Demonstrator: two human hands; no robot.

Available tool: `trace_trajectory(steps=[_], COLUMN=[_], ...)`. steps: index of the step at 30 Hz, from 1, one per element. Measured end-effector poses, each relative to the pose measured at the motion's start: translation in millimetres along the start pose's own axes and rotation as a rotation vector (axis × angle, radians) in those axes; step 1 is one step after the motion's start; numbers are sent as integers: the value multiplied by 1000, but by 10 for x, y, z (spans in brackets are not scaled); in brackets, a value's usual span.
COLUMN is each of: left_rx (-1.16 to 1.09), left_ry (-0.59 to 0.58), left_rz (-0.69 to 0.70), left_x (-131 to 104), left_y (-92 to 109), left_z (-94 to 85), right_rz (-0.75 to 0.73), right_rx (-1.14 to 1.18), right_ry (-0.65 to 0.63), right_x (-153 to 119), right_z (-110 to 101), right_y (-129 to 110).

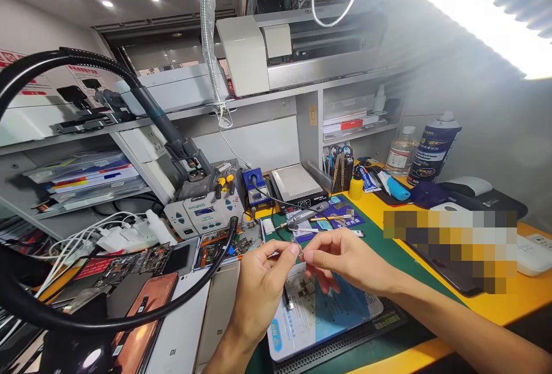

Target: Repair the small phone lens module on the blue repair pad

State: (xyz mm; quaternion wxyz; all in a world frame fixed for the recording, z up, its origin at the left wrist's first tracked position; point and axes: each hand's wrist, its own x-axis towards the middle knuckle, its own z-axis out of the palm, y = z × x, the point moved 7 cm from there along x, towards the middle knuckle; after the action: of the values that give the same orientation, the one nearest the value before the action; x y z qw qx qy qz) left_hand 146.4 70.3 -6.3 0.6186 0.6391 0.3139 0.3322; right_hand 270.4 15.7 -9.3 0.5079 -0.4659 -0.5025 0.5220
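My left hand (264,273) and my right hand (338,253) meet in front of me, thumbs and forefingers pinched. Between their fingertips is what looks like a small tangle of thin, shiny wire (296,242); the fingers partly hide it. The other fingers of my right hand are loosely curled. Below the hands lies a blue and white work pad (345,311) with small loose bits on it. A thin dark piece (286,299) shows just under my left hand, too small to make out.
A black hose (172,299) loops across the left side, over several phones (183,322). Behind stand a hot-air station (204,207) and a flat heating plate (299,184). A soldering iron handle (306,213) lies beyond the hands. A spray can (433,150) stands at the right.
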Motion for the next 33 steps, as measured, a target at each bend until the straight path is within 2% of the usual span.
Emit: trace_trajectory(steps=[14,23,28,33], left_rx=[-16,42,107,163], left_ry=[-59,-31,-104,-132], left_rz=[-36,18,47,58], left_x=[-32,-29,-63,-95], left_y=[-5,33,128,124], left_z=[60,60,139,169], right_rz=[-4,-51,-90,-118], right_rx=[-11,-14,-17,-36], right_ry=[13,55,72,89], right_x=[4,-5,-15,-19], right_z=[-12,-37,-46,-41], right_y=[-13,-36,-74,-90])
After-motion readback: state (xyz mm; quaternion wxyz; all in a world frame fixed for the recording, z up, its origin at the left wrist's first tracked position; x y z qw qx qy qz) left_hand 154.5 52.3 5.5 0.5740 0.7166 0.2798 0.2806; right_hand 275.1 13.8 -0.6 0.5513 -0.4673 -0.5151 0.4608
